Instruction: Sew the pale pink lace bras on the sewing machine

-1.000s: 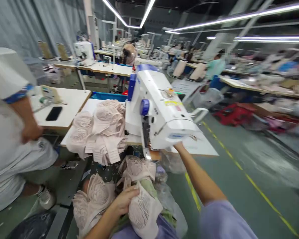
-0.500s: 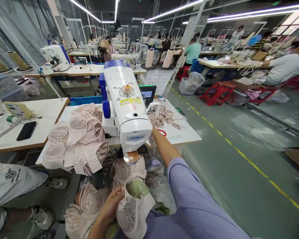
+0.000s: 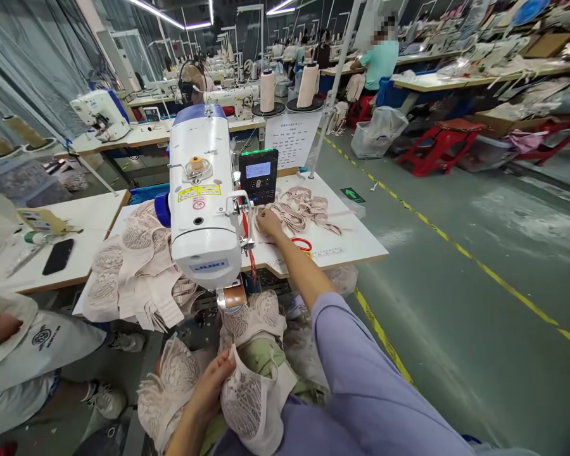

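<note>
At the lower centre of the frame, your left hand [image 3: 218,377] is clamped on the pointed top edge of a pale pink bra cup [image 3: 247,405]; the cup's rounded face is openwork lace with a smooth cloth border. Near the middle of the frame, your right hand [image 3: 268,223] curls its fingers at the left end of thin, looped pink straps [image 3: 308,204]; I cannot tell whether they grip one. The straps lie on the flat white bench [image 3: 349,244], right of the glossy, round-edged sewing machine [image 3: 202,206] with its black control panel [image 3: 258,180]. Left of centre, lacy bras [image 3: 140,266] overlap in a soft, folded pile.
</note>
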Demonstrator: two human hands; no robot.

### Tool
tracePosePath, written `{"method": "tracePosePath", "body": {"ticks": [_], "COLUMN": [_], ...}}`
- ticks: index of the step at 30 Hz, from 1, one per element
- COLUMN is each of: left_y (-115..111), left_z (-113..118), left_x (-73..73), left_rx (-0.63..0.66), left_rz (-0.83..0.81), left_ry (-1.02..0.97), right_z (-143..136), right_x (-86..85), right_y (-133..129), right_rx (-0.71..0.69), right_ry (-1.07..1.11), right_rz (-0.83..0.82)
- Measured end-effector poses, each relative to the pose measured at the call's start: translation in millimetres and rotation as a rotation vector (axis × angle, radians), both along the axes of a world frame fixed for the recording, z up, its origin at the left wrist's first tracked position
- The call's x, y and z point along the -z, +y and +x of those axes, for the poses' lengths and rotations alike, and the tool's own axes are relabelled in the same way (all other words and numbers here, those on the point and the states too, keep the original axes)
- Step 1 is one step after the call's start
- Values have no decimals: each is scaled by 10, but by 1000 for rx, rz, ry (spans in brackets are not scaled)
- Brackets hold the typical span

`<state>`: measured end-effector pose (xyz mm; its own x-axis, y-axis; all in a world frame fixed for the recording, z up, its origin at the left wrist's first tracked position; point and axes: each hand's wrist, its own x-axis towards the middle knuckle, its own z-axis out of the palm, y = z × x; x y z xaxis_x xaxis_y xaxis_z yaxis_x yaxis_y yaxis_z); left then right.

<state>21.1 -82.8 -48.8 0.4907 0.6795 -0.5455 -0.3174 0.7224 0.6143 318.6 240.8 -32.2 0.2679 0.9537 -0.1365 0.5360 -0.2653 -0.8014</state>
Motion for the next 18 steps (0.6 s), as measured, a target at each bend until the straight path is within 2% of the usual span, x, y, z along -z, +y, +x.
{"method": "tracePosePath", "body": {"ticks": [5,9,14,18], "left_y": [12,18,72,145], "left_z": [51,32,8,17], "left_x": [-51,-41,-75,-256], "left_rx": [19,97,70,34], "left_rz": [-6,-6,56,176], "left_ry": [51,59,54,96], "right_z": [57,104,80,-155], "right_x": [-74,-168,-224,-131], "right_y": [-115,-391,-1036,-1730], "right_rx": [55,27,-55,-116], "right_ry": [503,863,1192,1341], "right_rz": [-59,-63,-48,-54]}}
